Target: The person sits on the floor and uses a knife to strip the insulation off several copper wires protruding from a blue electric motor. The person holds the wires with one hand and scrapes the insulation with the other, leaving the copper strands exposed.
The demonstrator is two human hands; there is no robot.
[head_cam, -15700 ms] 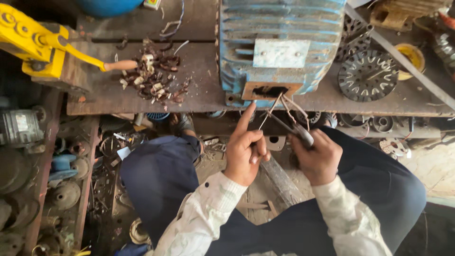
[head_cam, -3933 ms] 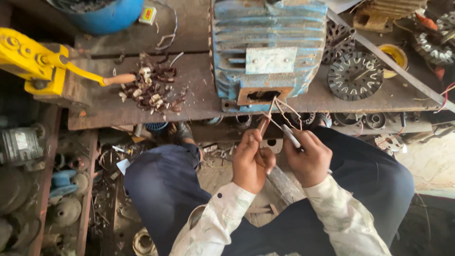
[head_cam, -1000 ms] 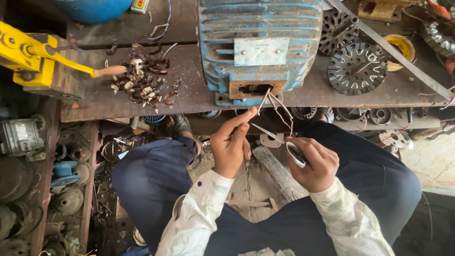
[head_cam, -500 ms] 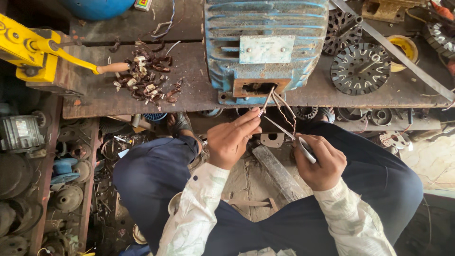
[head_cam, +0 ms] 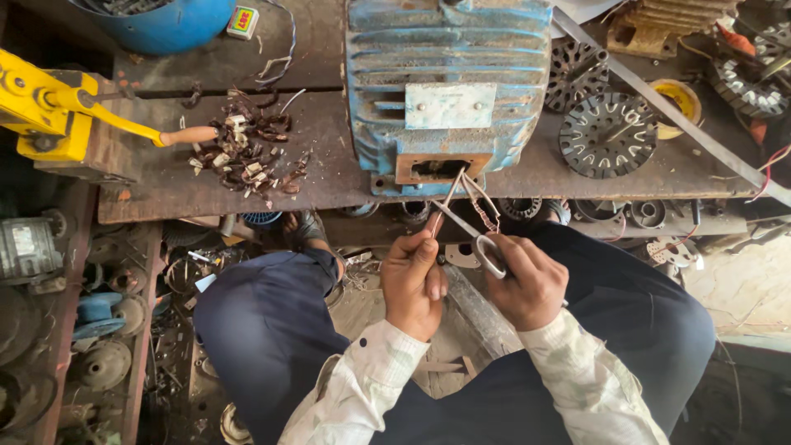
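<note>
A blue ribbed electric motor [head_cam: 449, 82] stands on a rusty bench, with several sleeved lead wires [head_cam: 471, 191] hanging out of its open terminal box. My left hand [head_cam: 414, 280] pinches one of these wires between thumb and fingers just below the box. My right hand [head_cam: 527, 278] grips a pair of scissors [head_cam: 480, 236] by the ring handle, its blades pointing up-left and crossing the held wire.
A pile of wire and sleeve scraps [head_cam: 245, 152] lies left of the motor. A yellow tool with a wooden handle [head_cam: 62, 115] is at far left, a blue tub [head_cam: 165, 21] behind. Stator discs [head_cam: 608, 132] sit right. Motor parts crowd the floor under the bench.
My left hand has dropped from the wire ends and closed into a pinch on one wire. My right hand has brought the scissors up and left, onto that wire.
</note>
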